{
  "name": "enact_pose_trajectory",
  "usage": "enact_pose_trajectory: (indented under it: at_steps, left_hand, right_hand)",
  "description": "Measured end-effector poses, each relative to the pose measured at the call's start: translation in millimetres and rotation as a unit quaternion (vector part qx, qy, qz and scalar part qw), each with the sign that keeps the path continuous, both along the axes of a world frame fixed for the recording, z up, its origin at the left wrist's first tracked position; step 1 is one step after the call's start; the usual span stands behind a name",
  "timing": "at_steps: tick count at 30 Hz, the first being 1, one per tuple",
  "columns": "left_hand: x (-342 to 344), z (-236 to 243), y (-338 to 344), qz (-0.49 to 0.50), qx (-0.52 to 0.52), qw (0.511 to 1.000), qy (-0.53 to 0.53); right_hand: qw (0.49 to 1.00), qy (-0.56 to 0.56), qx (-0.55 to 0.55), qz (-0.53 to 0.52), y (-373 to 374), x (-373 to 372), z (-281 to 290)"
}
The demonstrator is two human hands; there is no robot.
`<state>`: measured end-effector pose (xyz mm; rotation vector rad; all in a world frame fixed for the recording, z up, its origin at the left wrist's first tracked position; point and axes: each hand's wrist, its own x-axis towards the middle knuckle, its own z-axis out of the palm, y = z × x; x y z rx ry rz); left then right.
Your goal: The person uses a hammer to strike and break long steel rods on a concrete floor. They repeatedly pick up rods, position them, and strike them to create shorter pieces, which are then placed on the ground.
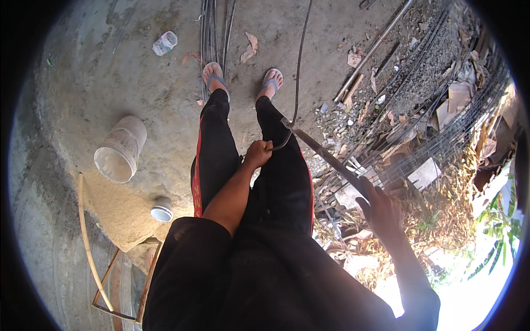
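Observation:
My left hand is closed around the lower end of a thin dark steel rod. From there the rod curves up and runs away past my right foot to the far edge. A long rusty bar with a notched head, like a rebar bending bar, slants across at the right. Its head touches the rod near the bend, in front of my right leg. The near end of the bar lies in my right hand, between thumb and fingers; the palm side is hidden.
Several long rods lie by my left foot. A pipe, wire mesh and scraps cover the right side. At left are a large white bucket, a small bucket, sand and a wooden frame.

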<state>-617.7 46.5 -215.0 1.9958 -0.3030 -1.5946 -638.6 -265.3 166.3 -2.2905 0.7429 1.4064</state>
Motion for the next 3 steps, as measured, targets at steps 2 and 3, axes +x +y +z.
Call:
enact_pose_trajectory:
  at_steps: [2, 3]
  left_hand:
    - [2, -1, 3, -0.004, -0.003, 1.0, 0.007]
    - [4, -3, 3, -0.011, -0.001, 1.0, 0.012]
  right_hand:
    - [0.998, 0.057, -0.007, 0.01, -2, 14, -3]
    - [0.997, 0.075, -0.015, 0.008, -3, 22, -2]
